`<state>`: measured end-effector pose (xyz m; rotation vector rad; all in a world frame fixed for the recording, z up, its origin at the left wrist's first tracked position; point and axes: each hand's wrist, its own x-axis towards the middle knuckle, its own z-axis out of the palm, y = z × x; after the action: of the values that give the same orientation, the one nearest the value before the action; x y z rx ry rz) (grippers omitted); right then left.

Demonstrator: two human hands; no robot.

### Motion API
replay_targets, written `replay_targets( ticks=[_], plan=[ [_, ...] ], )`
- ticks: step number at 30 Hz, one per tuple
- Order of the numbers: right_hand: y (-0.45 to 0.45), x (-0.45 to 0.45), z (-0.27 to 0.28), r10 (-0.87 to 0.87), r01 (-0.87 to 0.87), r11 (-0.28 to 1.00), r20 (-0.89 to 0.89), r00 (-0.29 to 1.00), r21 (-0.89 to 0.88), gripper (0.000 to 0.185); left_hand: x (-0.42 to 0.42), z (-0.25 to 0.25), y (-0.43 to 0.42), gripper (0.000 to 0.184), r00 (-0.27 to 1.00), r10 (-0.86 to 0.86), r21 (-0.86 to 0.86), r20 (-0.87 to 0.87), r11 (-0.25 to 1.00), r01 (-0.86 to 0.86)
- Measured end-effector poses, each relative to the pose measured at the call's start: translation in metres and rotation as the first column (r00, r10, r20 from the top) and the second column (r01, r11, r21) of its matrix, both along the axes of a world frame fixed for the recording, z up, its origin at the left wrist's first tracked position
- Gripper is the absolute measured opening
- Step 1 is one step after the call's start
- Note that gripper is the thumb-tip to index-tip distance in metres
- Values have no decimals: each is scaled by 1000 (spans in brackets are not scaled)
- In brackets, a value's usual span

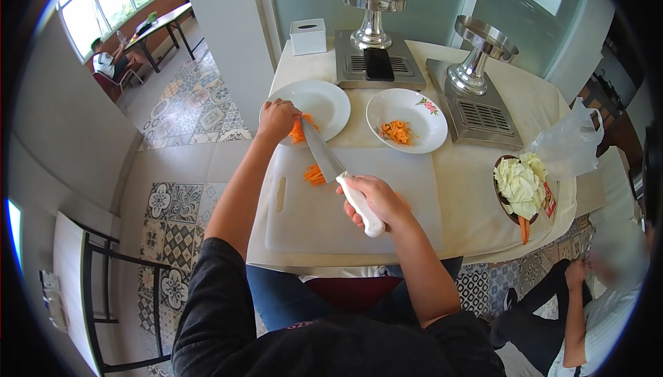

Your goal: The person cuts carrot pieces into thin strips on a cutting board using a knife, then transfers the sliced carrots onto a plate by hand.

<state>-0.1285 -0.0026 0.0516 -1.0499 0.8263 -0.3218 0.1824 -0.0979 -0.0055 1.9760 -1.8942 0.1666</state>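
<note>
My right hand grips the white handle of a kitchen knife, its blade slanting up and left over the cutting board. At the near left rim of a white plate is my left hand, with curled fingers close to the blade's tip. Orange carrot strips lie right beside those fingers, against the blade; whether any are inside the fingers is hidden. More carrot strips rest on the board, left of the blade. A flowered white plate holds a small heap of carrot strips.
Two metal stands and a phone are at the back, near a tissue box. On the right are a bowl of cabbage, carrots and a plastic bag. A person sits at lower right.
</note>
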Motion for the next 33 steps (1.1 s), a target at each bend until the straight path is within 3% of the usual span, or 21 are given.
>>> replay_targets(
  ticks=[10,18,23,33],
  plan=[
    [33,-41,3,-46,44,997,-28,999,-61,35,-18,25,48,12,977,31,-146,-211,987,-63],
    [76,-114,4,2,5,998,-108,994,60,34,-74,15,145,9,920,-119,-134,-373,988,73],
    [96,-132,5,9,7,995,-153,988,103,33,-102,3,164,14,914,5,-129,-406,990,-63],
    [99,-124,-9,11,0,991,-81,997,135,32,-101,16,150,20,937,11,-23,-348,1000,-20]
  ],
)
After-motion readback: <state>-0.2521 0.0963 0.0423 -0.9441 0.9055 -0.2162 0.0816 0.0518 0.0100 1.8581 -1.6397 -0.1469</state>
